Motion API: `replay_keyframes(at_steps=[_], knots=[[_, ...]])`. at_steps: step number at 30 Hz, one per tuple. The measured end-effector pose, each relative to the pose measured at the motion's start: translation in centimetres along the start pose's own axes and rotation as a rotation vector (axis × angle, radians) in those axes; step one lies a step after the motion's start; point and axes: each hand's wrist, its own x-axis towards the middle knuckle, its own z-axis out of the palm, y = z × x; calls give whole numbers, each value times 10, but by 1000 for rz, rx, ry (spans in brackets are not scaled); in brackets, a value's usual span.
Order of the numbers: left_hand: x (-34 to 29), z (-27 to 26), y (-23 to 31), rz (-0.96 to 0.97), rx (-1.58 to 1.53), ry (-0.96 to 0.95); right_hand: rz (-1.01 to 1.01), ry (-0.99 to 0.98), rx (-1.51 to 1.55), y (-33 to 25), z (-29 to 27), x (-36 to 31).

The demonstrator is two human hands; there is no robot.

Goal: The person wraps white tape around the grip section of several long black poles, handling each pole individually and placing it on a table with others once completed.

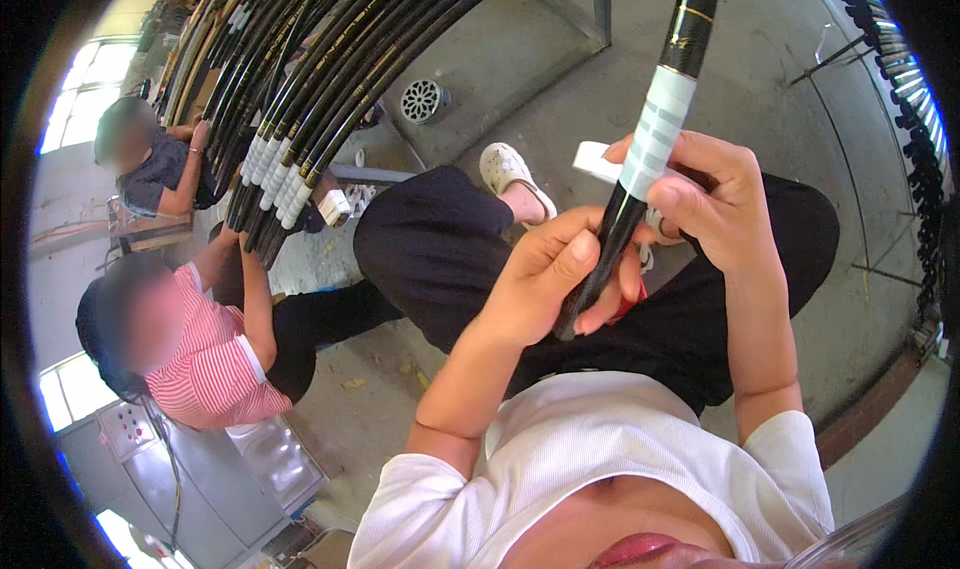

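Observation:
A glossy black rod (692,31) with thin gold rings slants down from the upper edge to my lap. Around its lower part goes a band of white tape (655,129) in overlapping turns. My left hand (560,269) is closed round the rod's bare lower end, below the band. My right hand (712,194) is closed at the band, its thumb on the rod and its index finger by a roll of white tape (597,161) on the rod's left side. Its other fingers are partly hidden behind the rod.
Many similar black rods (330,79), several with white bands, lie bundled at upper left. A person in a striped shirt (215,344) and another in a dark shirt (165,174) sit by them. A round patterned object (424,101) stands on the floor. At right runs a dark rack (915,139).

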Motion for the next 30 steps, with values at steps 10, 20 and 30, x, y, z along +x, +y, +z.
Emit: replay_keyframes(at_steps=[10, 20, 30], knots=[[-1, -2, -6, 41, -61, -47, -36, -21, 28, 4, -3, -2], [-4, 11, -15, 193, 354, 257, -33, 67, -65, -1, 4, -7], [3, 7, -26, 434, 775, 402, 44, 59, -71, -3, 7, -6]])
